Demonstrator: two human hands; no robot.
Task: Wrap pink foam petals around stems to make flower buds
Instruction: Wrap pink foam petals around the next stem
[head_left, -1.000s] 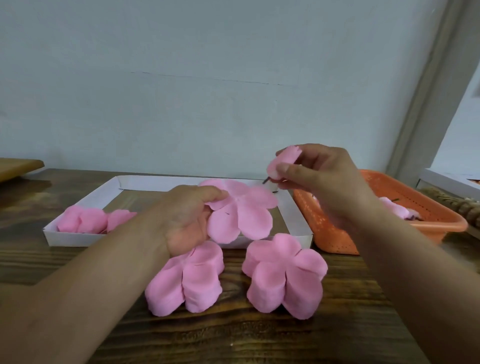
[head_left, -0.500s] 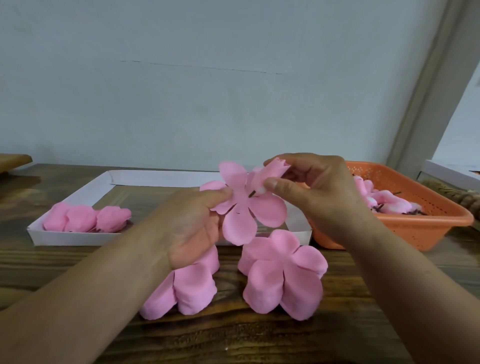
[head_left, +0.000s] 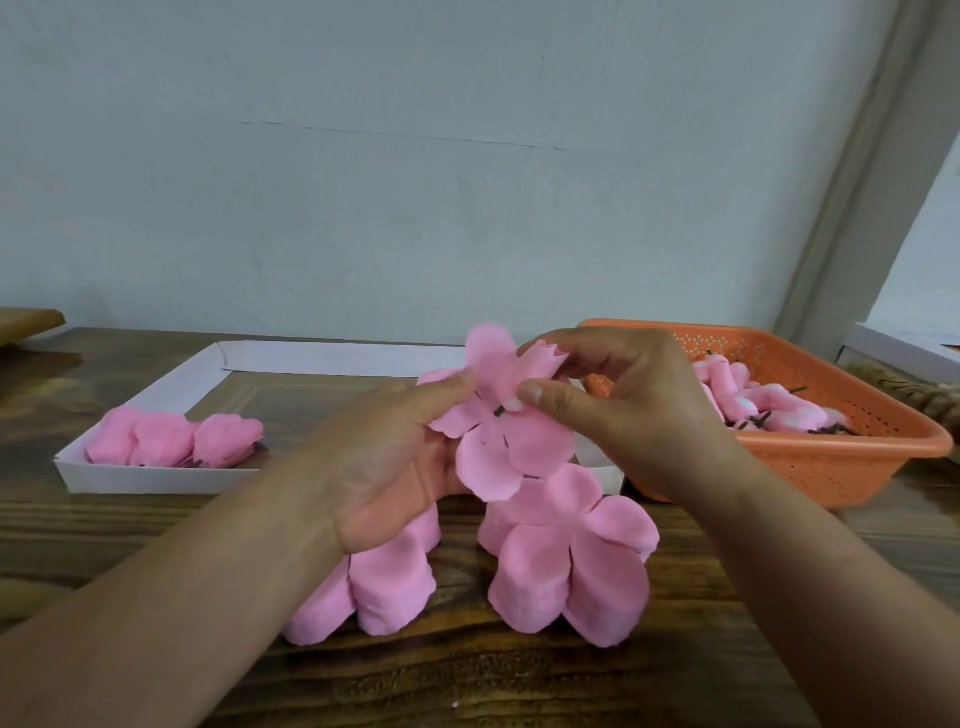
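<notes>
A dark brown wooden table (head_left: 519, 680) with a strong grain fills the lower half of the view and runs back to a plain pale blue-grey wall (head_left: 415, 156). A grey door or window frame (head_left: 852, 182) slants up the wall at 2 o'clock.

Just below centre, the left hand (head_left: 384, 467) holds a flat five-lobed pink foam petal (head_left: 498, 441) up off the table, its thumb pressed on the petal's 10 o'clock edge and its fingers curled behind. The right hand (head_left: 623, 410) pinches a small rolled pink bud (head_left: 540, 366) between thumb and forefinger, touching the petal's upper part; the bud's short dark stem (head_left: 500, 410) pokes out at the petal's middle.

Two stacks of the same petals stand on the table. The left stack (head_left: 384, 577) sits at 6 o'clock, partly hidden by the left hand. The right stack (head_left: 571, 561) is just beside it, at 5 o'clock.

A shallow white tray (head_left: 156, 478) lies behind the stacks, reaching to 9 o'clock, with a few pink finished buds (head_left: 176, 441) in its near left corner. An orange perforated plastic basket (head_left: 831, 467) at 3 o'clock holds more pink pieces with dark stems (head_left: 769, 405). A bit of coarse rope (head_left: 924, 400) shows beyond the basket, and the corner of a wooden board (head_left: 26, 319) sits at the table's far 9 o'clock edge.
</notes>
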